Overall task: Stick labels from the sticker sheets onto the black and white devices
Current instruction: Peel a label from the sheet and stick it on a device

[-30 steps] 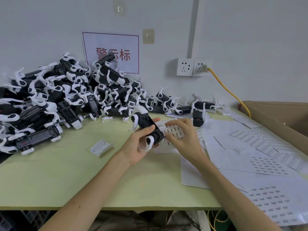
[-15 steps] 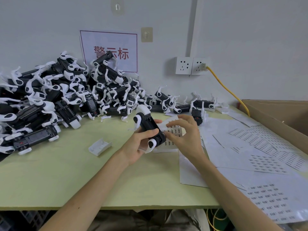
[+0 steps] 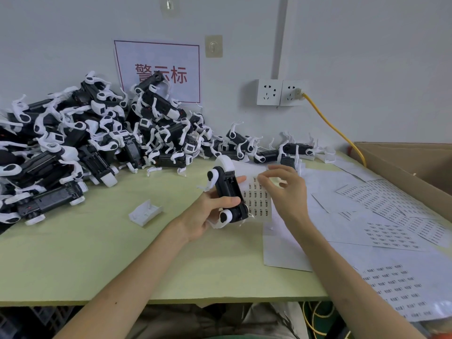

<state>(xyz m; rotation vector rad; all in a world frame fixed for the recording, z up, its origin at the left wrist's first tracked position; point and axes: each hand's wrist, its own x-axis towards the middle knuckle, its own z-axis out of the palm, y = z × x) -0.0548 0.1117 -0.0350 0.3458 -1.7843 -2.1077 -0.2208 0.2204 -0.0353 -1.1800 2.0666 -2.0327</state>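
Note:
My left hand [image 3: 208, 214] grips a black and white device [image 3: 228, 189] and holds it upright above the table, its black back facing me. Just to its right, my right hand [image 3: 288, 194] hovers over a small sticker sheet [image 3: 259, 204] with rows of dark labels. Thumb and forefinger meet near the sheet's top edge, pinching what looks like a small pale label, hard to make out. The sheet's left edge is hidden behind the device.
A big pile of black and white devices [image 3: 97, 143] fills the back left of the green table [image 3: 97, 253]. More sticker sheets [image 3: 391, 231] cover the right side beside a cardboard box [image 3: 415, 167]. A loose white plastic part [image 3: 145, 212] lies left of my hands. A yellow cable [image 3: 335, 128] runs from the wall socket.
My left hand has tipped the device more upright and lifted it. My right hand has risen off the sticker sheet with its fingertips drawn together.

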